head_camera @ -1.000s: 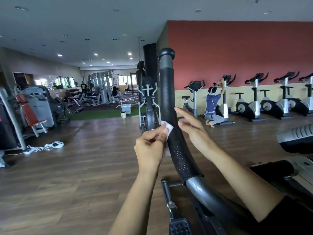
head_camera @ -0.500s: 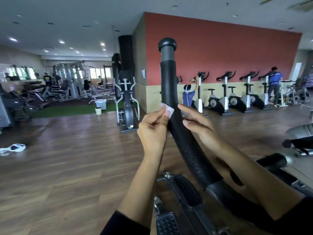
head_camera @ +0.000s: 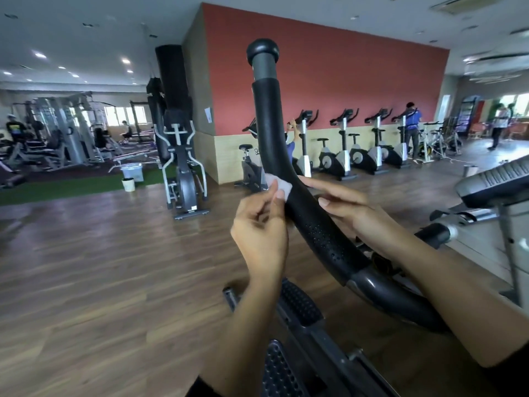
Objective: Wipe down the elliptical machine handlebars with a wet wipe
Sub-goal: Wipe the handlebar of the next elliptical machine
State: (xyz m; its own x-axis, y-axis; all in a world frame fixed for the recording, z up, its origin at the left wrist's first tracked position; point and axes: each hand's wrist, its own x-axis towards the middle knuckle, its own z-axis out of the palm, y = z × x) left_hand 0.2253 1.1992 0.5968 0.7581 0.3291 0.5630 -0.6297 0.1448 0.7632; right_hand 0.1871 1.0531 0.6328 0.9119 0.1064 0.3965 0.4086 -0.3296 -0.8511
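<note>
A black, curved elliptical handlebar (head_camera: 274, 138) with a round end cap rises through the middle of the view. My left hand (head_camera: 259, 233) pinches a small white wet wipe (head_camera: 279, 186) between thumb and fingers and holds it against the handlebar's left side at mid height. My right hand (head_camera: 347, 206) is on the right side of the bar, fingers stretched out toward the wipe and resting along the grip. Lower down the bar turns glossy and joins the machine frame.
The elliptical's ribbed pedals (head_camera: 297, 305) sit below my arms. The console (head_camera: 495, 181) and a second handle (head_camera: 435, 233) are at the right. A row of exercise bikes (head_camera: 343, 156) with people stands by the red wall. Another elliptical (head_camera: 183, 167) stands on the wooden floor.
My view has swung right, bringing more of the red wall and bikes into sight. Both hands stay at the same spot on the bar, the left still pinching the wipe against it.
</note>
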